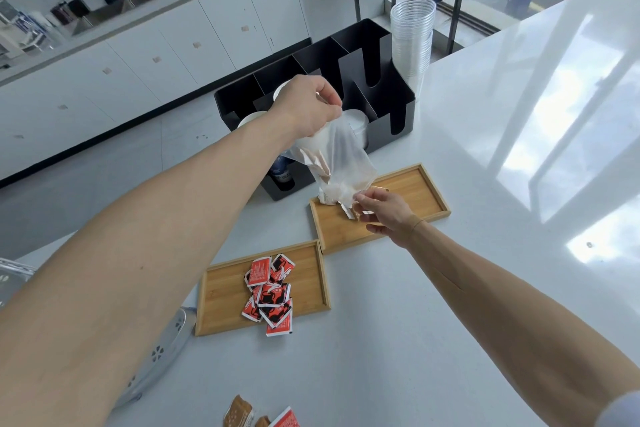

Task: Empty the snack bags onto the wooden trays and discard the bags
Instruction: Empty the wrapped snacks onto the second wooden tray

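1. Your left hand (304, 107) pinches the upturned clear bag (341, 163) above the far wooden tray (408, 191) by the counter's far edge.
2. Your right hand (384, 215) grips its mouth; the thin, limp film looks slippery, so hold the corners.

The right part of the white counter (502, 184) is bare, so a hand can pass freely there. The near centre of the counter is also bare, btw. the front tray (221, 291) and the packets at the lower edge (242, 414). Behind the back tray (412, 191) the black organizer (398, 107) and the stack of clear cups (414, 35) block the way. The left hand (304, 107) holds the plastic bag (343, 163) up over the back tray, w/ the right hand (384, 211) at its lower end, so the left half of this tray is covered. Red packets (270, 291) fill the middle of the front tray; its left part is bare.
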